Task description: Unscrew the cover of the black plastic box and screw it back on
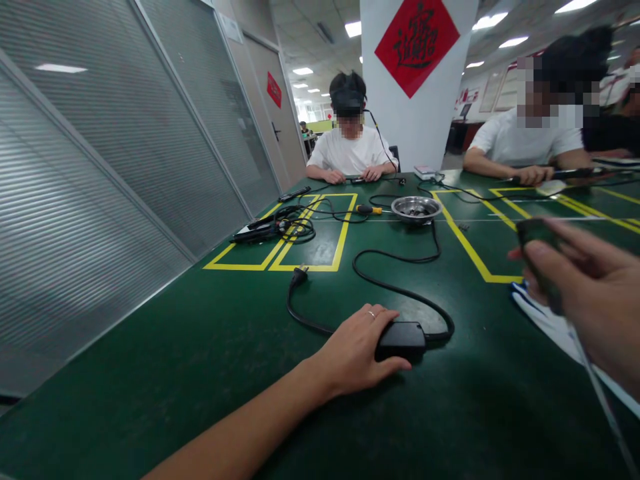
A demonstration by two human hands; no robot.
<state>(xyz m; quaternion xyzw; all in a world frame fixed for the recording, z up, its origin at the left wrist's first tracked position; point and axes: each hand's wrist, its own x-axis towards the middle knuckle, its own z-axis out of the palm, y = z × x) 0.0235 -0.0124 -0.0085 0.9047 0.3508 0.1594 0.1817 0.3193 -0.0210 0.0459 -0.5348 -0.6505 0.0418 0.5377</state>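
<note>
1. My left hand (357, 347) is part-closed around the left end of a black adapter box (404, 339), thumb along the near side, fingers over the far side.
2. Adapter box rests on the green table (225, 353); one cord leaves its right end, another runs from under my hand to a plug (300, 275).
3. My right hand (595, 290), raised, is closed on a dark-handled tool (537, 235); thin shaft points down-right, blurred.
4. Metal bowl (417, 219) stands beyond the box.
</note>
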